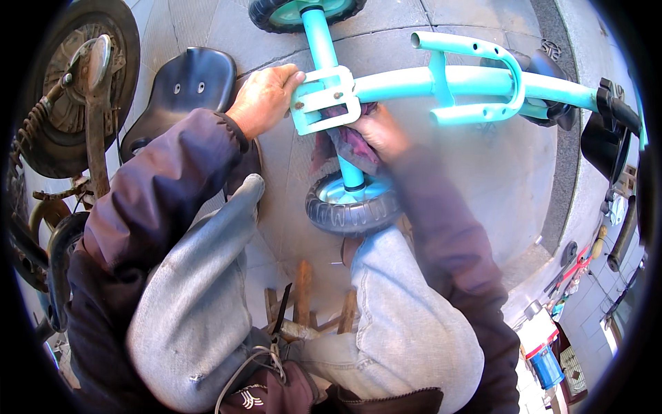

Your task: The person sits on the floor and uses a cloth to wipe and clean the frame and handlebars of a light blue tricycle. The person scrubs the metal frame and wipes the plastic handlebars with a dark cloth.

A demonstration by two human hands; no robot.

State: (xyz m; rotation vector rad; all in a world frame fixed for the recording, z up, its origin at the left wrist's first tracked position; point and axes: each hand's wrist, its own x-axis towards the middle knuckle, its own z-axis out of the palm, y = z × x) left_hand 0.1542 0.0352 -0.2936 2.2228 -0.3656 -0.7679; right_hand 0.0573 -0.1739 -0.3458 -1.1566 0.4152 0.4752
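A turquoise child's tricycle frame (403, 84) lies across in front of me, its main tube running off to the right. My left hand (262, 102) grips the left edge of the slotted bracket (327, 125) at the tube's end. Just under that bracket, my right hand (383, 134) is closed on a dark pink and grey rag (360, 150), pressed up against the frame; some of its fingers are hidden. One black-tyred wheel (358, 219) sits at the near end of the axle, by my right knee. Another wheel (281, 15) is at the far end, partly cut off.
On the paving at the left lies a black plastic seat (196, 86). Beyond it stands a large dirty wheel (52, 72) with a rusty spring and arm. A stone kerb (552, 186) runs along the right, with tools (576, 265) and a blue container (547, 367) beyond it.
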